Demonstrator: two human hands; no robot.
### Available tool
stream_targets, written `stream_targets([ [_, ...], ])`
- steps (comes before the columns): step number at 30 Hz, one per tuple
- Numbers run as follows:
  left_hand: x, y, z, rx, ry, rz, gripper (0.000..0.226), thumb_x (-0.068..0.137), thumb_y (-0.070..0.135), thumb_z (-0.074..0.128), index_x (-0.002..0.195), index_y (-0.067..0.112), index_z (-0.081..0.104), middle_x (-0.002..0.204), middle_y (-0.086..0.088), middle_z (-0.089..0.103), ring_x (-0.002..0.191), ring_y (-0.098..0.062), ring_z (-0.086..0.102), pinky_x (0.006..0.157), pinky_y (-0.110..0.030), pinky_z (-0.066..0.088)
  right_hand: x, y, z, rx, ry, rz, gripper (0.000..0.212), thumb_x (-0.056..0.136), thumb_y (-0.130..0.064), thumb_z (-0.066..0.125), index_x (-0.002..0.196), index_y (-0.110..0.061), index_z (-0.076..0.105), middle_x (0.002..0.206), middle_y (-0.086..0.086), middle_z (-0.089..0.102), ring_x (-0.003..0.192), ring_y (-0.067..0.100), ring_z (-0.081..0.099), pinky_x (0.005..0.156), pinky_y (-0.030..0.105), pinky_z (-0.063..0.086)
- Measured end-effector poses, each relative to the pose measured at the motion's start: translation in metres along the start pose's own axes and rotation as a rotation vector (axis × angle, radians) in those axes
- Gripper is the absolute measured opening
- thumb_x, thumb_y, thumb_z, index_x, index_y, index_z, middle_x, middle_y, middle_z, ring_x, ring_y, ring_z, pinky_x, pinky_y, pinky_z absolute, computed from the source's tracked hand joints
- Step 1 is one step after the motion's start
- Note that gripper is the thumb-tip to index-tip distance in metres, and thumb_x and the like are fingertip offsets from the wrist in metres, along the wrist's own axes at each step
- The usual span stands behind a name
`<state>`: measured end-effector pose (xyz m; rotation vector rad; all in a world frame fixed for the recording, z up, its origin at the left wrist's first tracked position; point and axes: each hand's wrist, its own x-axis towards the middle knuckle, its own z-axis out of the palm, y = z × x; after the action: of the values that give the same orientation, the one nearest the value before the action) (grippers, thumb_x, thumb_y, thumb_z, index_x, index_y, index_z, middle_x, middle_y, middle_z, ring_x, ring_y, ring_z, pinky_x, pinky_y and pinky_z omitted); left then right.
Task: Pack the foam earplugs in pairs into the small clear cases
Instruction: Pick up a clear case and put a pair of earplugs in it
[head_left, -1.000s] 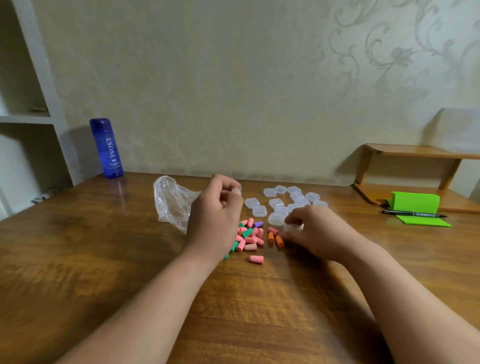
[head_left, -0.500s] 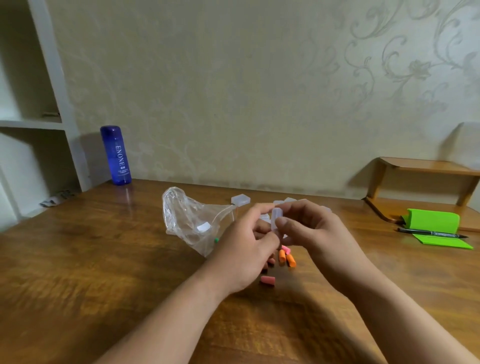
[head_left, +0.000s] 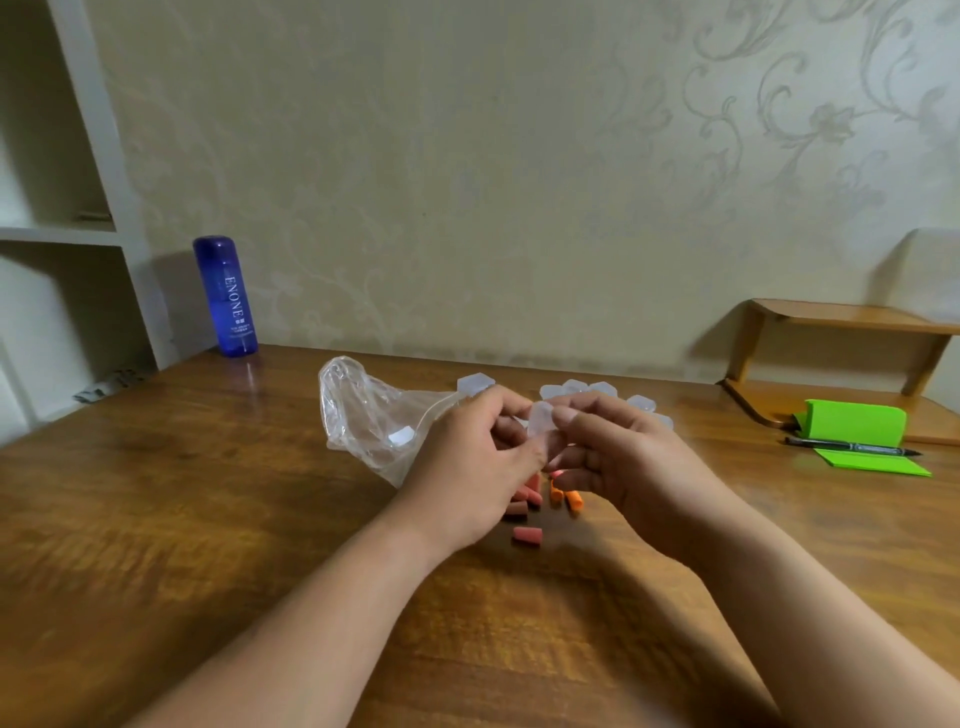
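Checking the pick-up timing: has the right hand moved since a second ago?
Yes. The right hand has risen off the table, from beside the orange earplugs to above them, meeting the left hand on a clear case.

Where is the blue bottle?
In the head view, the blue bottle stands upright at the far left corner of the table, next to the white shelves and left of the clear plastic bag.

Light was dim, warm and diffuse, seemingly from overhead. Soft shadow lay on the table (head_left: 561, 582) at 6 o'clock. Faint glare sat below the bottle (head_left: 226, 296) at 10 o'clock. The white shelf (head_left: 119, 208) bowed at 9 o'clock. The clear case (head_left: 540, 421) was slightly blurred.
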<state>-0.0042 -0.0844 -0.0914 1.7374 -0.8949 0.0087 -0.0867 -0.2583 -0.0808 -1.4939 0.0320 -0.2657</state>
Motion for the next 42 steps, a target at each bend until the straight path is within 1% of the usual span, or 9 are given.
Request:
stream_targets([
  [6, -0.0006, -0.005, 0.0002, -0.007, -0.056, -0.013, 0.026, 0.099, 0.042, 0.074, 0.122, 0.038, 0.061, 0.101, 0.005, 0.074, 0.092, -0.008, 0.074, 0.08, -0.032, 0.065, 0.0001, 0.0026, 0.0013, -0.053, 0.047, 0.004, 0.028, 0.101, -0.023, 0.07, 0.122, -0.005, 0.067, 0.099, 0.017, 0.074, 0.088, 0.029, 0.07, 0.082, 0.04, 0.057],
  [10, -0.0031, -0.0021, -0.0004, 0.028, -0.092, -0.009, 0.036, 0.102, 0.038, 0.071, 0.136, 0.038, 0.059, 0.098, 0.005, 0.072, 0.088, -0.006, 0.074, 0.079, -0.029, 0.064, -0.0002, 0.0032, 0.0012, -0.038, 0.075, 0.029, 0.032, 0.102, -0.032, 0.068, 0.114, -0.003, 0.065, 0.095, 0.02, 0.067, 0.08, 0.027, 0.066, 0.074, 0.036, 0.055],
  [15, -0.0026, -0.0004, -0.0024, 0.04, -0.074, -0.017, 0.024, 0.101, 0.044, 0.07, 0.121, 0.032, 0.068, 0.098, 0.008, 0.073, 0.09, -0.001, 0.071, 0.075, -0.021, 0.061, 0.0017, 0.0045, 0.0023, -0.053, 0.07, 0.059, 0.039, 0.1, -0.044, 0.068, 0.107, -0.006, 0.068, 0.09, 0.016, 0.069, 0.076, 0.027, 0.066, 0.068, 0.034, 0.053],
  [20, -0.0003, -0.0026, -0.0034, 0.036, -0.088, -0.04, 0.016, 0.101, 0.044, 0.07, 0.111, 0.031, 0.07, 0.096, 0.007, 0.075, 0.085, -0.002, 0.073, 0.068, -0.019, 0.057, 0.0028, 0.0051, 0.0004, -0.029, 0.047, 0.06, 0.034, 0.103, -0.03, 0.065, 0.114, 0.002, 0.066, 0.096, 0.016, 0.069, 0.084, 0.029, 0.067, 0.071, 0.036, 0.055],
  [24, 0.0001, -0.0029, -0.0017, 0.041, -0.128, -0.054, 0.028, 0.102, 0.038, 0.07, 0.13, 0.034, 0.063, 0.105, 0.008, 0.073, 0.089, -0.002, 0.074, 0.081, -0.029, 0.065, 0.0019, 0.004, -0.0001, -0.001, 0.044, 0.053, 0.018, 0.102, -0.017, 0.067, 0.115, -0.005, 0.066, 0.098, 0.02, 0.072, 0.086, 0.032, 0.07, 0.075, 0.038, 0.058],
  [27, 0.0011, -0.0035, -0.0026, 0.021, -0.136, -0.053, 0.034, 0.103, 0.043, 0.068, 0.136, 0.039, 0.06, 0.11, 0.009, 0.072, 0.095, -0.005, 0.074, 0.084, -0.033, 0.066, 0.0017, 0.004, 0.0005, -0.014, 0.043, 0.031, 0.015, 0.098, -0.018, 0.073, 0.11, -0.01, 0.069, 0.096, 0.017, 0.073, 0.087, 0.029, 0.071, 0.081, 0.041, 0.056],
  [30, 0.0027, -0.0039, -0.0042, -0.02, -0.144, -0.049, 0.036, 0.102, 0.037, 0.07, 0.136, 0.044, 0.06, 0.107, 0.007, 0.072, 0.097, -0.009, 0.074, 0.083, -0.032, 0.065, 0.0024, 0.0045, 0.0005, 0.001, 0.047, 0.009, 0.013, 0.097, -0.021, 0.075, 0.107, -0.015, 0.07, 0.1, 0.015, 0.074, 0.091, 0.03, 0.073, 0.083, 0.042, 0.056],
  [37, 0.0022, -0.0015, -0.0054, -0.183, -0.164, -0.095, 0.028, 0.104, 0.027, 0.069, 0.128, 0.041, 0.067, 0.105, -0.003, 0.074, 0.101, -0.012, 0.075, 0.087, -0.028, 0.063, 0.0027, 0.0045, -0.0032, -0.075, 0.043, -0.026, 0.034, 0.093, -0.027, 0.078, 0.113, -0.002, 0.066, 0.1, 0.013, 0.074, 0.091, 0.026, 0.07, 0.079, 0.039, 0.055],
  [42, 0.0028, -0.0006, -0.0078, -0.262, -0.172, -0.144, 0.03, 0.102, 0.026, 0.071, 0.128, 0.041, 0.068, 0.108, -0.006, 0.075, 0.102, -0.015, 0.077, 0.086, -0.029, 0.062, 0.0019, 0.0042, -0.0042, -0.094, 0.026, -0.046, 0.026, 0.094, -0.023, 0.077, 0.11, -0.004, 0.068, 0.097, 0.012, 0.074, 0.09, 0.025, 0.069, 0.082, 0.041, 0.054],
])
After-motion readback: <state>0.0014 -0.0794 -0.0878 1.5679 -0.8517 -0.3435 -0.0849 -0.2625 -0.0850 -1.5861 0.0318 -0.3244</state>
